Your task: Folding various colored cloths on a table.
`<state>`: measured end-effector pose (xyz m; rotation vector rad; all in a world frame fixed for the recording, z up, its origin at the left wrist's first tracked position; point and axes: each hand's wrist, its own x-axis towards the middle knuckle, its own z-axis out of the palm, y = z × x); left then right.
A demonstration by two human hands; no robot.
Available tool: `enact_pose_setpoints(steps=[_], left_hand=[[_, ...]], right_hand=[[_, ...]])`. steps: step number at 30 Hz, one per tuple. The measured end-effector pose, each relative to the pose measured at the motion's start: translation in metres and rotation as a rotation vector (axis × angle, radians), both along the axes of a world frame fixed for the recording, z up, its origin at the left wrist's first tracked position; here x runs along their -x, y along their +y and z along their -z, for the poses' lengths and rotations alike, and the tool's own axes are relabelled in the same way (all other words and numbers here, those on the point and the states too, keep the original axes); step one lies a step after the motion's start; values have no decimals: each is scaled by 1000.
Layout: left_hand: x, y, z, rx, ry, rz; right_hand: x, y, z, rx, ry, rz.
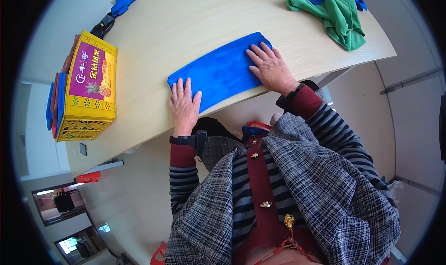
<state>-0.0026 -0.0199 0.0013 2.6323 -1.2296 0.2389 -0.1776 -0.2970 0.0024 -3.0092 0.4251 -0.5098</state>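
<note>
The folded blue towel point(220, 72) lies near the desk point(186, 18) edge, its long axis running between both hands. The left hand point(184, 104) and right hand point(271, 67) press flat on opposite ends, fingers spread, gripping nothing.

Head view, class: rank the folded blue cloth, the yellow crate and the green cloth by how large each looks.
1. Folded blue cloth, under both hands.
2. Yellow crate, close behind; it sits near the bent rim, so the ranking is unsure.
3. Green cloth, partly covered.
</note>
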Motion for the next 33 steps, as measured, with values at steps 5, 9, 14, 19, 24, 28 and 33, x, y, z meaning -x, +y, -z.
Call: enact_pose_setpoints(steps=[5,9,14,19,24,28,33], left_hand=[[-2,11,-2,-8,40,-132],[4,8,-13,-107,-226,-162],[18,-31,-33,163,22,118],[24,-61,-13,172,130,212],[19,-55,-8,73,-111,128],[18,-42,-8,53,-50,95],[5,-16,-2,-7,-10,12]], right_hand=[[7,-18,-9,-10,47,69],[3,-11,-27,61,97,78],[-18,25,-32,-66,-4,-107],[-36,50,-7,-212,-74,-79],[-27,26,-11,-131,-83,-93],[-7,1,-9,-120,-103,13],[35,-37,-3,-178,-144,47]])
